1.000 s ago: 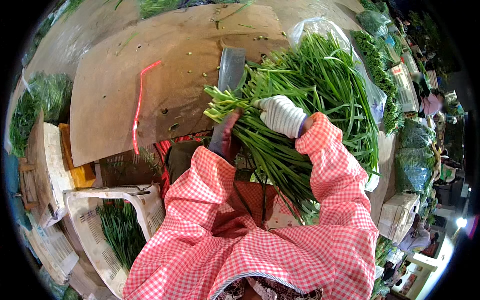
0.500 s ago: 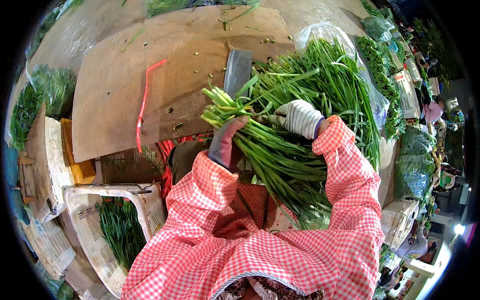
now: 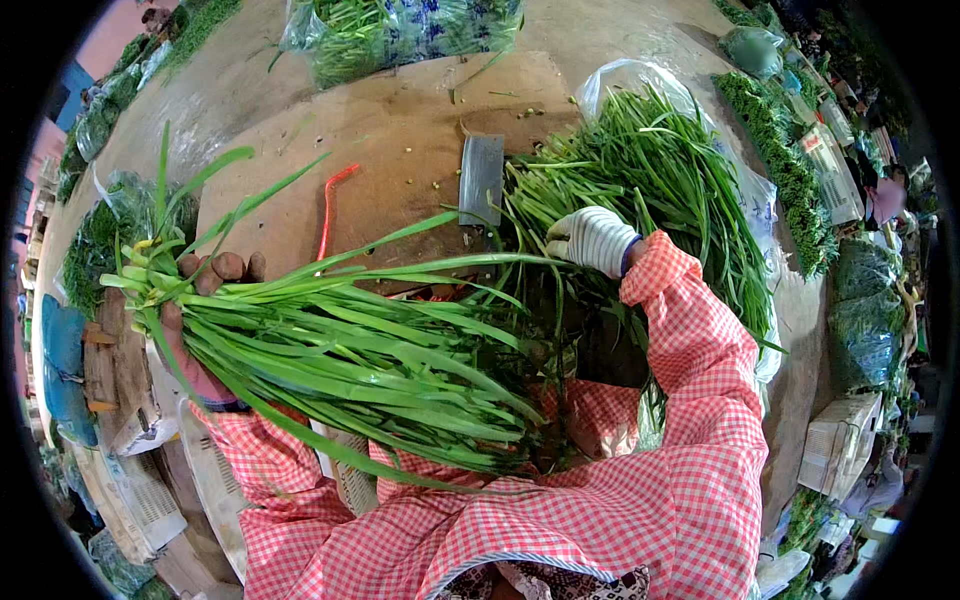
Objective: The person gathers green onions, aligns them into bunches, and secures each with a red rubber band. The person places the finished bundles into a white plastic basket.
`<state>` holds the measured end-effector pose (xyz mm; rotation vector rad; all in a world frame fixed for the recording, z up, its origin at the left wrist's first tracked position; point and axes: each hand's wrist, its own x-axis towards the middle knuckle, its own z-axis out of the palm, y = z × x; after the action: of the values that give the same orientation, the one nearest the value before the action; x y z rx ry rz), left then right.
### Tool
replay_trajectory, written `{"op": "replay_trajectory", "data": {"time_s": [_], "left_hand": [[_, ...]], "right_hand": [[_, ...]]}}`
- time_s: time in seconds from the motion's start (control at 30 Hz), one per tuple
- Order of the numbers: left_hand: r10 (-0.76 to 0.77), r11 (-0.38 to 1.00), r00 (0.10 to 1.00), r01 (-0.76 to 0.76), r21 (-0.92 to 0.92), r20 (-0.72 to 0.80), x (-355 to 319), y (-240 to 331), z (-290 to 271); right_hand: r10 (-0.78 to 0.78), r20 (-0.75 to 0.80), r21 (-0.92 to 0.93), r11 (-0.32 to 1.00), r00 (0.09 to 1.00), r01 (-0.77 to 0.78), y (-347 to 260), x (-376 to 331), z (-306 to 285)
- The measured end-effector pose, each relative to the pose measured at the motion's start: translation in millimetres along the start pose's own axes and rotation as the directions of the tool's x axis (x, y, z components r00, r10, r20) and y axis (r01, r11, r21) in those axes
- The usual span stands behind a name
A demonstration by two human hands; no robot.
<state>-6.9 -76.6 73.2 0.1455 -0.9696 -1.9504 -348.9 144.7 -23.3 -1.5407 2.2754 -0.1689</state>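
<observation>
My left hand (image 3: 185, 345) is closed around the pale root end of a bunch of garlic chives (image 3: 350, 340), out at the left. The long flat leaves trail to the right across my lap, and a few stray ones stick up past my fingers. My right hand (image 3: 595, 242), in a white and grey striped glove, is closed beside the big heap of garlic chives (image 3: 650, 180). One long leaf runs from the bunch to its fingertips and looks pinched there. Just left of the heap lies a cleaver (image 3: 482, 180) with a broad grey blade.
A wooden board (image 3: 400, 140) spans the front, with a red strip (image 3: 328, 205) and small scraps on it. Bagged greens (image 3: 410, 40) stand beyond it. Clear plastic (image 3: 640, 72) lies behind the heap. A white crate (image 3: 840, 440) sits at right; another crate (image 3: 205, 480) is low at left.
My left hand has carried the bunch from the middle far to the left, spreading its leaves out. My right hand has come apart from the bunch's stems and stays near the heap.
</observation>
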Motion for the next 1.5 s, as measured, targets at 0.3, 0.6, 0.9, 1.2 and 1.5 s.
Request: {"op": "replay_trajectory", "data": {"time_s": [0.3, 0.6, 0.9, 1.2, 1.5], "left_hand": [[-0.167, 0.981, 0.981, 0.175, -0.079, 0.097, -2.4, -7.7, 23.1], [-0.143, 0.962, 0.989, 0.128, 0.240, 0.045, -6.4, -49.6, 65.9], [-0.295, 0.907, 0.827, 0.400, -0.132, 0.479, 5.7, -115.3, 94.2], [-0.171, 0.937, 0.810, -0.041, 0.346, 0.561, -47.6, -97.5, 205.8], [-0.682, 0.730, 0.334, 0.359, 0.581, 0.650, -147.2, -130.9, 196.8]], "right_hand": [[-0.046, -0.485, 0.322, 0.919, 0.873, 0.227, -58.8, -33.1, -59.5], [-0.215, -0.668, 0.538, 0.522, 0.713, 0.662, -190.6, -42.9, -36.0], [0.061, -0.724, 0.685, 0.181, 0.687, 0.706, -168.6, -59.7, -8.8], [0.376, -0.771, 0.625, 0.287, 0.514, 0.726, -111.5, -125.9, -76.1], [0.426, -0.904, 0.329, 0.652, 0.028, 0.683, -88.4, -198.1, -171.5]]}}
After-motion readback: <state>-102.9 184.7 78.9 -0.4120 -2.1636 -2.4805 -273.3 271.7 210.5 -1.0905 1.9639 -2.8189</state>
